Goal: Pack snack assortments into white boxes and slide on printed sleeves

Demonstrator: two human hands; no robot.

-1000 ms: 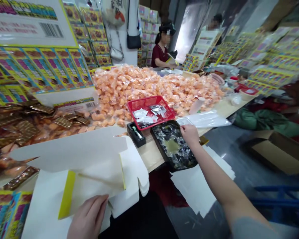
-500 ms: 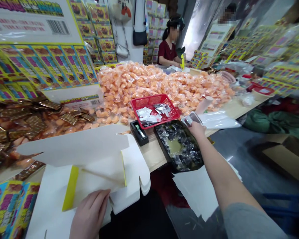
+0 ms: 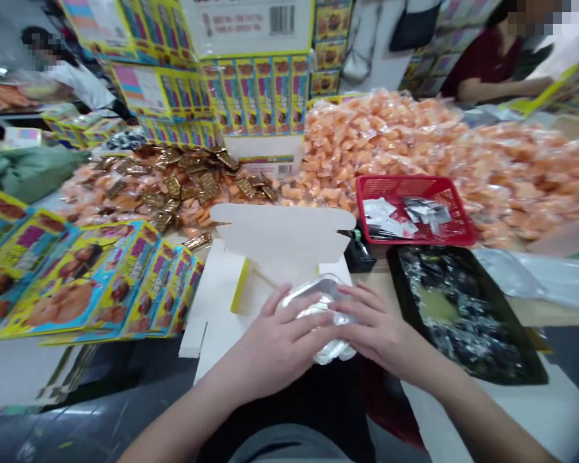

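Left hand (image 3: 287,341): half-curled, fingers laid across the top of the clear plastic container (image 3: 321,289), its grip apparently holding it; thumb hidden
Right hand (image 3: 386,331): its grip partly closed on the container's other side, fingertips close against the left hand's fingers
Step in hand: by the look of it, two-handed handling of the container
Next move: seems to call for a light, sure hold, since thin plastic may slip or buckle
Clear plastic container: between the hands, under the fingers, over the near part of the open white box (image 3: 284,225); one piece or several nested, I cannot tell
Black tray (image 3: 437,305): right of the right hand, bearing dark wrapped pieces
Red basket (image 3: 417,241): behind that tray, holding small packets
Orange packets (image 3: 390,154): heaped farther back on the counter (image 3: 560,312)
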